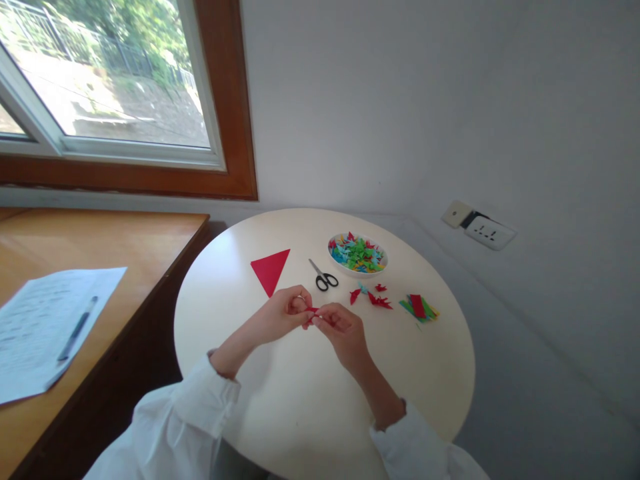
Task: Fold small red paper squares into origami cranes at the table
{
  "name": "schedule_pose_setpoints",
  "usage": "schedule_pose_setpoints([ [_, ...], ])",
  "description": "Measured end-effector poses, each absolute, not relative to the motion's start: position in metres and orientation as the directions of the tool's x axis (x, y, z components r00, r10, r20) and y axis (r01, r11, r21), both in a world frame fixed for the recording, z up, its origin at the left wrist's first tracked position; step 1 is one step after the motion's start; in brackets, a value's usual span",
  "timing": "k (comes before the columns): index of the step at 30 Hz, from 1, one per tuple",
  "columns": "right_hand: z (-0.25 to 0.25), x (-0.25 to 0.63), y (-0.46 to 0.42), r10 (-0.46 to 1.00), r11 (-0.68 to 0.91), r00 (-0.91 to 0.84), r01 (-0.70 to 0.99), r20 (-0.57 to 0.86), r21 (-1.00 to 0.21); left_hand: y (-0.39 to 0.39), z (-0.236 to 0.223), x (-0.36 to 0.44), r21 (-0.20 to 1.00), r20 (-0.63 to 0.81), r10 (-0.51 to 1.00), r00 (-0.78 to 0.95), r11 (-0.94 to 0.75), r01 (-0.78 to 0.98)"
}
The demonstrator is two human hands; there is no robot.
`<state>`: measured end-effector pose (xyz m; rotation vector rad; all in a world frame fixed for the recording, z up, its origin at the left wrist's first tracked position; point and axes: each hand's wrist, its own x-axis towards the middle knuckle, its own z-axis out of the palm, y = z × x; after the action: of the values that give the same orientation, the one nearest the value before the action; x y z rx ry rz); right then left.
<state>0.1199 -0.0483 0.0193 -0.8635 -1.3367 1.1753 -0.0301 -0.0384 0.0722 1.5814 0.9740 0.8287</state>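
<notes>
Over the middle of the round white table (300,413), a small piece of red paper (312,311) is pinched between both hands. My left hand (287,310) grips its left side, and my right hand (345,330) holds the right side; the fingers hide most of it. Just beyond the hands lie scissors (323,277) with black handles. A red paper triangle (271,270) rests flat to the left of them. Right of my right hand are several folded red paper pieces (380,301) and a light blue one (363,289).
An oval white dish (358,272) full of colourful folded paper stands at the back. Coloured paper strips (418,306) are piled at the right. On a wooden desk (150,233) at left lie written sheets (35,333) and a pen (77,329). A wall with a socket (490,232) borders the table.
</notes>
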Motion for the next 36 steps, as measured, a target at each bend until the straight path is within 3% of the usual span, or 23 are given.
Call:
schedule_pose_setpoints([
  [8,0.017,0.12,-0.045,0.959,0.252,-0.115,-0.084,0.261,-0.964,-0.041,0.063,-0.027,0.977,0.086,0.923,0.375,-0.153,0.151],
  [16,0.014,0.12,-0.042,0.957,0.259,-0.118,-0.061,0.265,-0.964,-0.04,0.052,-0.021,0.998,0.04,0.944,0.327,-0.05,0.022],
  [23,0.02,0.122,-0.042,0.957,0.273,-0.097,-0.025,0.275,-0.962,-0.039,0.052,-0.025,0.989,0.089,0.926,0.366,-0.124,0.074],
  [36,0.019,0.124,-0.036,0.968,0.148,-0.168,-0.231,0.189,-0.962,-0.045,0.077,-0.022,0.984,0.051,0.936,0.348,-0.106,0.142],
])
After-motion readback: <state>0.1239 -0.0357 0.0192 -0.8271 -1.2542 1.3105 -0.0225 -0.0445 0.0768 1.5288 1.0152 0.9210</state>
